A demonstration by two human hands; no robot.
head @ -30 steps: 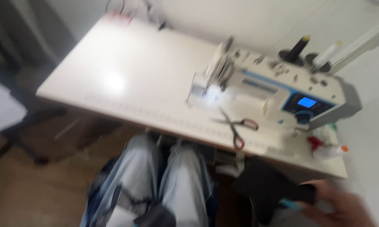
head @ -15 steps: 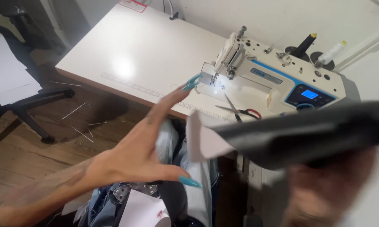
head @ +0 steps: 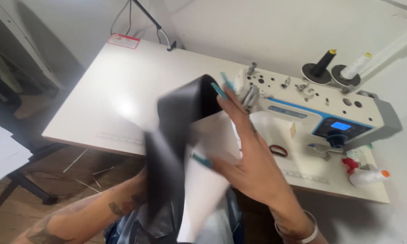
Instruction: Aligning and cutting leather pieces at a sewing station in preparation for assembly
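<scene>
The teal-nailed fingers (head: 226, 101) of the right hand (head: 251, 156) are spread flat against a black-and-white sheet (head: 185, 149). The left hand (head: 142, 180) is hidden behind it, grip unclear. The sheet is held above the white table (head: 122, 90), before the sewing machine (head: 316, 113).

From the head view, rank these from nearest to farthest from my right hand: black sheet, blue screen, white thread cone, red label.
1. black sheet: touching the right hand, at its fingertips.
2. blue screen: on the machine, to the right.
3. white thread cone and red label: far corners, too close to call.
</scene>
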